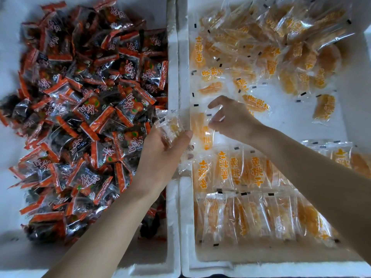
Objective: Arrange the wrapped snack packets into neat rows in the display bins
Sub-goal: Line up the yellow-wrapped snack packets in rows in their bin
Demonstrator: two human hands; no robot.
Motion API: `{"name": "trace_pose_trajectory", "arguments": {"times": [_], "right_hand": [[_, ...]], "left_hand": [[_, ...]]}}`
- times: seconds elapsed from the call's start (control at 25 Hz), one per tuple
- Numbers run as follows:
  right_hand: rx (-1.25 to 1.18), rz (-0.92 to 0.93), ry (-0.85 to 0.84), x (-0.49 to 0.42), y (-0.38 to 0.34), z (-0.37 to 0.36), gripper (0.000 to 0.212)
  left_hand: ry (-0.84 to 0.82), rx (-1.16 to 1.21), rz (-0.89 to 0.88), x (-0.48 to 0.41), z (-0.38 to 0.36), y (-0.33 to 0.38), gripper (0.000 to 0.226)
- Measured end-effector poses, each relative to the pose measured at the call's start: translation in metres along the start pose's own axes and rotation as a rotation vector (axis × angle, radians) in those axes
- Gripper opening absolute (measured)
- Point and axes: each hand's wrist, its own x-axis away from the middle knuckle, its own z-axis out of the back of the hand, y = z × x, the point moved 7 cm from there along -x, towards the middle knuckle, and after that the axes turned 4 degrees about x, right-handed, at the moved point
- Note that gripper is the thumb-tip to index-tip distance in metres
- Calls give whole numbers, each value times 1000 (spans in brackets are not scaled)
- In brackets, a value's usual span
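Head view. Two white foam bins side by side, their long walls touching.

Left bin [172,57]: heaped with red-and-black packets [90,107], jumbled from the far edge to the near edge, with bare floor showing at the near left corner.

Right bin [184,197]: filled with clear packets of orange fruit slices.
- Along its near edge, a near row [261,217] of packets overlapping side by side, plain sides up.
- Just beyond it, a second row [230,169] with orange lettering up, starting at the left wall and partly hidden under the right forearm.
- Past that row, against the left wall, a single orange packet [201,130] lying lengthwise.
- Across the far half, a loose pile [271,37] reaching the far right corner, with a few strays on the bare floor toward the middle and the right wall.

Left hand [162,155]: raised over the two touching walls, about midway along them, thumb and fingers curled round a small bunch of clear packets [170,125] with a yellow-orange piece inside. Firmly grasped, with another wrapper poking out beneath the palm.

Right hand [226,117]: inside the right bin, just beside the left wall, thumb and fingertips pinching a clear wrapper [216,115]. Directly above the single orange packet; cannot tell whether the wrapper belongs to that packet or to another.
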Motion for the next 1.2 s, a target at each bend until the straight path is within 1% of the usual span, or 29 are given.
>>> {"name": "trace_pose_trajectory", "arguments": {"times": [0.04, 0.12, 0.2, 0.32, 0.56, 0.68, 0.72, 0.8, 0.84, 0.88, 0.92, 1.0, 1.12, 1.2], "right_hand": [[-7, -6, 41, -2, 3, 7, 33], [104, -5, 64, -8, 10, 17, 29], [243, -13, 63, -15, 19, 18, 30], [279, -18, 113, -23, 25, 17, 33], [301, 104, 45, -17, 20, 4, 38], [301, 173, -5, -12, 15, 0, 39], [324, 205, 16, -9, 12, 2, 41], [345, 224, 182, 1, 10, 20, 40], [351, 196, 274, 6, 14, 33, 39], [379, 141, 324, 11, 23, 44, 40], [425, 68, 320, 14, 37, 53, 43], [516, -31, 238, 20, 62, 62, 47], [508, 6, 150, 26, 68, 57, 49], [455, -11, 41, 27, 65, 42, 56]], "left_hand": [[5, -11, -6, -1, 1, 0, 31], [29, -34, -14, -1, 2, 2, 28], [38, -36, -21, -2, 2, 3, 29], [24, -30, -16, -2, -3, 4, 38], [14, -44, 5, -1, -7, 4, 47], [16, -52, 5, -3, -8, 0, 41], [13, -67, 2, -2, -9, 0, 43], [-6, -100, 10, -2, -13, 0, 55], [-11, -102, 14, -3, -15, 0, 58], [-16, -96, 18, -3, -18, 1, 57], [-18, -98, 14, -4, -19, 0, 54], [-28, -130, 3, -5, -25, 2, 50], [-62, -153, -13, -3, -40, 5, 52], [-64, -155, -8, -3, -46, 4, 44]]}}
